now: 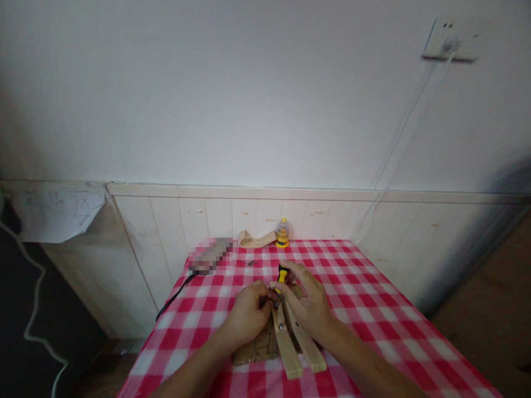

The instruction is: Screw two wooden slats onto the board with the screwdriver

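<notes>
- Red-checked tablecloth [357, 309], in the head view, against a white wall [265, 110]; two wooden bars [287, 351] lie over a brown board [253, 352].
- Left hand [252, 307]: fingers curled at the bars' far end; whether it grips anything is hidden.
- Right hand [310, 301]: closed around a yellow-and-black screwdriver [282, 274], above that end.
- Work looks partway: both bars carry screws [281, 326]; beyond them, metal pieces [250, 262] lie loose.

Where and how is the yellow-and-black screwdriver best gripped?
Probably by its thick handle, from above and the right, as the right hand does: the handle points up, while the lower end sits close to the left hand and wooden pieces.
</notes>
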Motion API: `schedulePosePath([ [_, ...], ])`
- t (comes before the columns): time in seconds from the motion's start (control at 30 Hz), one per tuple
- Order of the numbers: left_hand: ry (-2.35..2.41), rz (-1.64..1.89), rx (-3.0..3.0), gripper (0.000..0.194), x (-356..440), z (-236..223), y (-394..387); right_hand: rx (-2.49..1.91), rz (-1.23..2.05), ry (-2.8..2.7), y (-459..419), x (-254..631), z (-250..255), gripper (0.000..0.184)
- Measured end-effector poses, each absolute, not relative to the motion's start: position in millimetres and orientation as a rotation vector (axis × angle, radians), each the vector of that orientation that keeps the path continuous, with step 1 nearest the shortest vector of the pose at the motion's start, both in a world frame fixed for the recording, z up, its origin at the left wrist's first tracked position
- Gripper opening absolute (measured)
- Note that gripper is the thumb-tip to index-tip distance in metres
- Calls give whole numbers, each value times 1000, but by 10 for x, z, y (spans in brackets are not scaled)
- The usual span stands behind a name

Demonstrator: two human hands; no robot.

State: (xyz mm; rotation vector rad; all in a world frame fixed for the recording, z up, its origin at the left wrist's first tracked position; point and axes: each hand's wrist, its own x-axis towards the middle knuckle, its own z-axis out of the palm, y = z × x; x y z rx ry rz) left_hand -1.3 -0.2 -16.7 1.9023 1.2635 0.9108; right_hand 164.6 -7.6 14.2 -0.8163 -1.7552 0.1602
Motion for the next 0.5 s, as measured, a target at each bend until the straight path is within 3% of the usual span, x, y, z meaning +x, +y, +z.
schedulePosePath([
  [0.5,1307,910,1878,23,15,-126,-11,-824,181,-1763,-57,1655,68,42],
])
